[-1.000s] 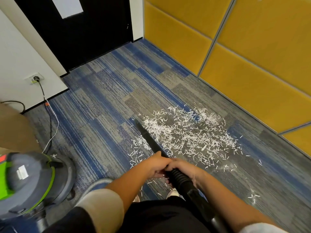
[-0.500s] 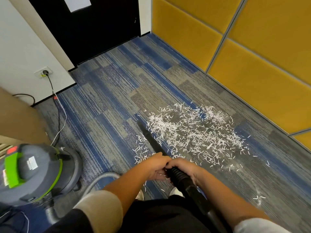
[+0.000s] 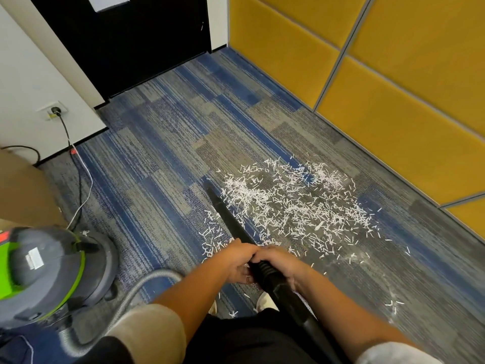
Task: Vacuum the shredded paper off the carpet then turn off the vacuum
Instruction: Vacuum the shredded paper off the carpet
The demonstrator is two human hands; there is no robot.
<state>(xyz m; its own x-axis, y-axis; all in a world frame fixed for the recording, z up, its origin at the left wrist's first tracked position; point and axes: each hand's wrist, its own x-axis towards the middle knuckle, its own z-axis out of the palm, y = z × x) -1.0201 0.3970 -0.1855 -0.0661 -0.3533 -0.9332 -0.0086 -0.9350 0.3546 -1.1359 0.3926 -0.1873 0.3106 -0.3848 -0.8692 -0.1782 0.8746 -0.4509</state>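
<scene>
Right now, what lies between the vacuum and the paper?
In the head view, mostly bare carpet separates the vacuum from the paper; the black wand lies along the pile's left edge.

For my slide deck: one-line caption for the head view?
Left hand and right hand grip the black wand, nozzle at the edge of shredded paper on carpet.

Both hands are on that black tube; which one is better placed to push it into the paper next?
Left, probably. The left hand grips the tube slightly nearer its tip than the right hand, so it steers better; the paper lies just right of the tip.
</scene>
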